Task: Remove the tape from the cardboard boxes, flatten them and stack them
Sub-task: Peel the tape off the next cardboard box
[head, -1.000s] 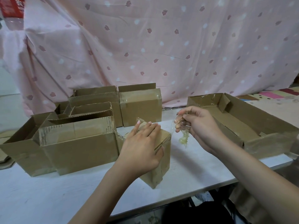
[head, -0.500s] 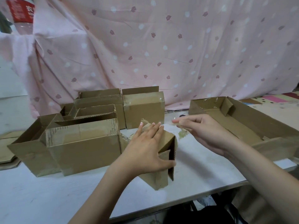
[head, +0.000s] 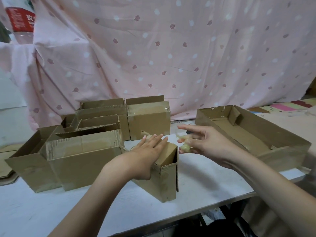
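Note:
A small cardboard box [head: 166, 178] stands near the front of the white table [head: 34, 211], its right end flap loose. My left hand [head: 147, 151] lies flat on its top, fingers straight. Just right of the box my right hand [head: 205, 144] hovers with its forefinger stretched out, and a crumpled wad of clear tape [head: 184, 146] sits between its thumb and fingers. A larger box [head: 85, 156] with tape across its side stands to the left, touching the small one.
Several more boxes [head: 148, 120] stand behind, some open, against a pink patterned cloth [head: 171, 57]. A wide shallow cardboard tray [head: 289, 151] lies at the right. Flat cardboard [head: 5, 159] sits at the far left edge.
My right hand has moved left with the tape wad and spread its fingers. The small box's right end flap has come loose. My left hand stays on the box.

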The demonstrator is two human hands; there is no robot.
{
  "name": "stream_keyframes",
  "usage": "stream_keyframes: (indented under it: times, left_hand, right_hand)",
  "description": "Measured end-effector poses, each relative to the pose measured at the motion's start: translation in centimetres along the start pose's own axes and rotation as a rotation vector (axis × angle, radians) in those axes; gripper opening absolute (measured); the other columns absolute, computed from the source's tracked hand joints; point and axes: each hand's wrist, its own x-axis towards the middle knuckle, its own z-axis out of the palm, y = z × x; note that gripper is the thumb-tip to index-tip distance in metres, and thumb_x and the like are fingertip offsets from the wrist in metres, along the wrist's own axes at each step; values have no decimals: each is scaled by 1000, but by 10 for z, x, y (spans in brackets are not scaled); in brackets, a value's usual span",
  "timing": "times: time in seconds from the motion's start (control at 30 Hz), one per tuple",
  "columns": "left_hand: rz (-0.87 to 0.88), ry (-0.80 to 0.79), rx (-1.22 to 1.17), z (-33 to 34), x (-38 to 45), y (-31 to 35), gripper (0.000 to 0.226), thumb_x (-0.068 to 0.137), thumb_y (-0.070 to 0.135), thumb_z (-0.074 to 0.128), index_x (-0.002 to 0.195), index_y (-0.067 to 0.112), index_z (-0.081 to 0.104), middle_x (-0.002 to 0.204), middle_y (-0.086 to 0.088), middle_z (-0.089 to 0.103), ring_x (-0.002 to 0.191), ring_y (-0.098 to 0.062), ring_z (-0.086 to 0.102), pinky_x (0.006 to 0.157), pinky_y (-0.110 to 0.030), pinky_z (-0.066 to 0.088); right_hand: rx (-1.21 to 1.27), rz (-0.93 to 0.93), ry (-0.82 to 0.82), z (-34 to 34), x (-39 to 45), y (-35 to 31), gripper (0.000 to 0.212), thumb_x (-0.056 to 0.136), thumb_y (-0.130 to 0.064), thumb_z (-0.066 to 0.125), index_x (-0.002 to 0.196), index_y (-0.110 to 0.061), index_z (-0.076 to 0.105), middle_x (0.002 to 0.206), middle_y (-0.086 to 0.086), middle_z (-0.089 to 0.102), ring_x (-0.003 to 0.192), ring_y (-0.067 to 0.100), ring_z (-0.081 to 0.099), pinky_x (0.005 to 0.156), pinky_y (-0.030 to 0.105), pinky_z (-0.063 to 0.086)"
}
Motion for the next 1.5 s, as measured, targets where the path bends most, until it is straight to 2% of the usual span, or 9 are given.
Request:
stream_keyframes:
  times: [0.2,0.4,0.57,0.73,0.9,1.03,1.17,1.33,1.5]
  left_hand:
    - [-2,23,-24,0,1,0,114,83,2,67,156,20,-19,164,2,-19,151,-16,-16,119,-29,-12]
    - [-23,37,-23,2,4,2,113,83,6,69,156,18,-17,165,-1,-15,151,-18,-15,122,-32,-8]
    - [-26,48,-35,1,7,4,112,85,12,70,156,18,-16,165,-3,-15,152,-19,-14,121,-31,-9]
    - [-40,89,-40,4,15,4,108,89,19,68,156,17,-16,165,-6,-12,152,-20,-12,119,-29,-10]
    - [-58,99,-34,5,22,10,106,91,32,67,156,14,-16,165,-10,-12,152,-24,-11,122,-33,-8]
    - [-58,113,-23,4,30,17,104,93,34,65,155,12,-16,164,-13,-12,152,-26,-11,123,-35,-7]
    - [-45,140,-41,3,40,27,102,93,33,66,156,12,-12,164,-15,-9,152,-28,-9,120,-33,-9]
    - [-48,165,-28,4,61,39,101,92,34,67,157,10,-6,163,-18,-5,152,-32,-6,124,-40,-4]
    - [-28,197,0,2,81,54,98,91,35,67,156,8,-2,162,-20,1,151,-34,0,124,-40,-3]
  right_hand:
    - [-165,23,60,-8,4,6,22,103,-1,49,100,-3,70,99,21,75,93,17,75,90,26,58]
    - [-726,-153,105,-9,4,7,28,98,-20,60,89,-40,77,102,-13,57,79,-5,53,75,20,40]
    - [-620,-118,201,-12,3,7,29,99,-9,59,91,-27,80,91,6,66,58,13,68,49,14,41]
    - [-504,-58,166,-16,-1,11,34,99,2,50,98,-17,79,99,5,71,80,10,74,94,37,57]
    - [-625,-88,83,-24,-2,6,34,97,-1,51,116,-17,73,111,-14,50,90,-5,66,76,3,43]
    - [-635,-107,47,-37,-3,6,29,96,-6,59,111,-24,76,104,-12,63,92,-12,63,84,11,49]
    - [-436,-109,174,-59,-1,6,25,91,4,64,90,-17,78,91,12,73,79,22,76,91,46,59]
    - [-674,-134,351,-98,-4,0,13,85,-15,79,95,-21,74,97,7,70,59,25,72,62,17,53]
    - [-800,-92,441,-143,-5,5,56,88,-19,74,132,-36,45,70,4,72,54,14,68,66,26,52]
